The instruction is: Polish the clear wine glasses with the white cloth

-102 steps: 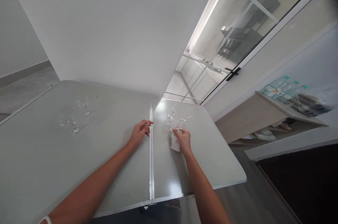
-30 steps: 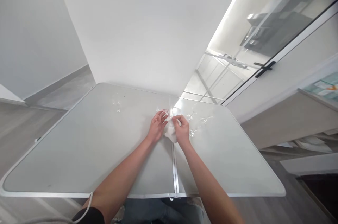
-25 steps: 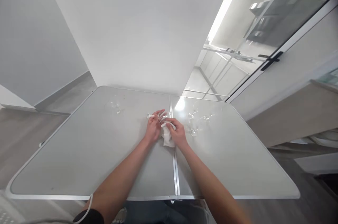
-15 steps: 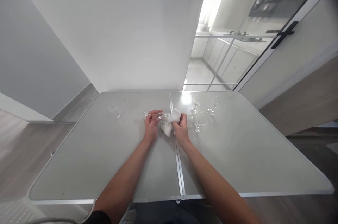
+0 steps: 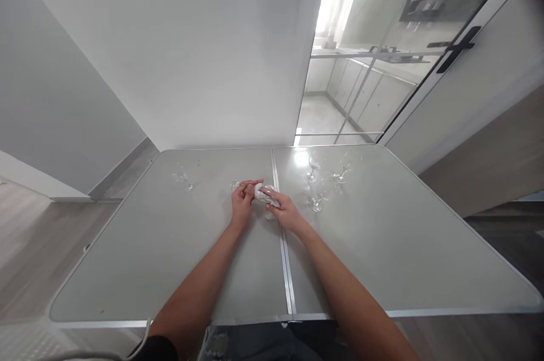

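Note:
My left hand (image 5: 241, 202) grips a clear stemmed glass (image 5: 236, 185) lying sideways above the middle of the grey folding table (image 5: 170, 247), its foot pointing left. My right hand (image 5: 285, 211) is closed on a white cloth (image 5: 262, 193) that is pushed against and into the glass's bowl. Both hands meet right at the table's centre seam.
Three more stemmed glasses (image 5: 325, 177) stand upright just right of my hands. Another clear glass (image 5: 182, 177) stands at the far left of the table. A white wall is behind the table and a glass partition (image 5: 382, 55) at the right.
My left hand took up a glass and brought it to the cloth in my right hand. In the last half second the cloth went from bunched above the bowl to pressed into it.

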{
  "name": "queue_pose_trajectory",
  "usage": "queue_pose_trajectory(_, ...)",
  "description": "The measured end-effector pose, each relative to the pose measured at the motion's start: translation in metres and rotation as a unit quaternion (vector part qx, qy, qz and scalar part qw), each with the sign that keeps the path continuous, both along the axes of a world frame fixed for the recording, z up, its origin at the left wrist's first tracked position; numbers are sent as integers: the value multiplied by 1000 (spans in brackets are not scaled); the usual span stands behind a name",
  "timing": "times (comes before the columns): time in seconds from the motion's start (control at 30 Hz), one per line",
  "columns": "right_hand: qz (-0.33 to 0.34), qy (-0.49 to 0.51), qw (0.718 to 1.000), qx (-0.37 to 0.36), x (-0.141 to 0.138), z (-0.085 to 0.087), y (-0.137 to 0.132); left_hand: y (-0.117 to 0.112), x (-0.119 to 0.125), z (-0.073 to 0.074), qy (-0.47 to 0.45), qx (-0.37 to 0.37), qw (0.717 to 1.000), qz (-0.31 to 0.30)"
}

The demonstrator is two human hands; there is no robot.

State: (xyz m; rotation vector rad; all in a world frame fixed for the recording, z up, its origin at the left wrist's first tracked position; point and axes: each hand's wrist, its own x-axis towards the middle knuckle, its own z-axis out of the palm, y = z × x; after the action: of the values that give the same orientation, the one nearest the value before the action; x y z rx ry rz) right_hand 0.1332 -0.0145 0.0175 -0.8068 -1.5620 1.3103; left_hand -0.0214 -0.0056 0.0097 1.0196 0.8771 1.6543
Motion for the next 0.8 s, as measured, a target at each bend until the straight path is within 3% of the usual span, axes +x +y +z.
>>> queue_pose_trajectory(0.1,33,65,993,-88,3,6,-2,2,-2,1,-20,-12,1000,-12)
queue_pose_trajectory(0.23,54,180,960,-207,1,9,-8,2,-5,3,-55,-8,998,-32)
queue_pose_trajectory(0.4,92,310,905,-277,5,12,-11,0,-6,6,-58,9,996,-60)
queue_pose_trajectory(0.53,109,351,871,-326,10,17,-12,0,-5,7,-59,18,996,-62)
queue_pose_trajectory(0.63,98,332,888,-303,8,18,-15,1,-4,6,-52,13,997,-47)
queue_pose_trajectory(0.8,26,185,968,-169,1,12,-21,4,-3,0,-41,4,999,-19)
